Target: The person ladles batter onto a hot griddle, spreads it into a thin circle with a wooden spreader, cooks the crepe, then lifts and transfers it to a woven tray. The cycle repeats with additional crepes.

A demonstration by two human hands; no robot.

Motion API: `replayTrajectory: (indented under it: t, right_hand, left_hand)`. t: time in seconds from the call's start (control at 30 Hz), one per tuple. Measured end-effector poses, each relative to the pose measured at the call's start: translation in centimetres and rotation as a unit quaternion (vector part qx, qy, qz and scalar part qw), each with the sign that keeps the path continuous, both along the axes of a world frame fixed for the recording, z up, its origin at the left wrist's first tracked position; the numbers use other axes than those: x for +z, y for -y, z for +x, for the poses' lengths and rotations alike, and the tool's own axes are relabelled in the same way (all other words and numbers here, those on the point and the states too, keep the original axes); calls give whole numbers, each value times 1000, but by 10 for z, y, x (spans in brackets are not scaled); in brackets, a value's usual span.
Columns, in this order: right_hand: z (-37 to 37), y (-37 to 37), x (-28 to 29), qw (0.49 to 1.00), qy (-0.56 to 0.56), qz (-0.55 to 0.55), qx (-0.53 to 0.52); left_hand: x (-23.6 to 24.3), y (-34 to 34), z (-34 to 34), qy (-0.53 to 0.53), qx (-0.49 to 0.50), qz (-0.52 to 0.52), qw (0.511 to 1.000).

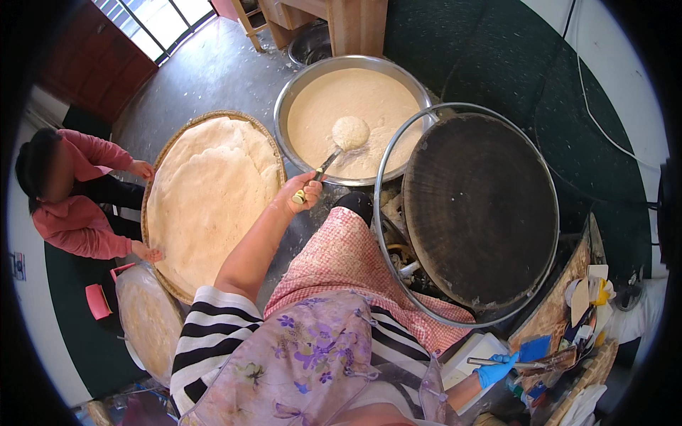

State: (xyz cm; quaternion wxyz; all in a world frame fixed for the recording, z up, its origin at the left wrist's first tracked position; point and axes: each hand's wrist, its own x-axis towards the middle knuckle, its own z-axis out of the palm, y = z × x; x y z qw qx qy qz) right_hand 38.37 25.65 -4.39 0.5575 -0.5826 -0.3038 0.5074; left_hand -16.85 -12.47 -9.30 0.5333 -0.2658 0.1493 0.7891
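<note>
Left hand (pixel 304 193) bare, fist wrapped round ladle (pixel 342 142) handle; ladle bowl heaped with batter, over metal basin (pixel 298 84) of pale batter ahead. Right hand (pixel 497 368) in blue glove, pinching flat scraper (pixel 522 364) near dark round griddle (pixel 479 209). Stacked flatbreads (pixel 209 192) on woven tray at left.

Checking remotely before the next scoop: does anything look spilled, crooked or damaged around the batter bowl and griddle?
Nothing stands out. The left hand holds a full ladle over the batter bowl, with no spill visible. The dark griddle is bare. The gloved right hand grips a flat tool.
</note>
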Motion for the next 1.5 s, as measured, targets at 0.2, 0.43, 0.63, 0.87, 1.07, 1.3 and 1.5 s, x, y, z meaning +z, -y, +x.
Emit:
replayTrajectory:
  t: [0.2, 0.43, 0.63, 0.87, 1.07, 1.3, 1.5]
  right_hand:
    - [4, 6, -9, 999, -15, -29, -6]
    - [5, 4, -18, 999, -11, -43, 0]
    - [10, -5, -28, 999, -11, -45, 17]
    - [9, -8, -32, 997, -28, -69, 1]
    - [8, -5, -33, 996, -43, -79, -14]
    - [-20, 5, -6, 993, 95, -73, -13]
    - [-98, 6, 27, 983, 134, 22, 121]
  left_hand:
    - [5, -4, -7, 2, -15, -7, 1000]
    - [29, -8, -19, 46, -23, 24, 998]
    - [67, -20, -26, -26, -57, 22, 998]
    - [151, -59, -13, -165, -112, -25, 980]
    - [159, -121, 23, -271, -160, -98, 944]
    - [37, -175, 107, -772, -75, -420, 471]
    - [-6, -152, 93, -859, -44, -430, 276]
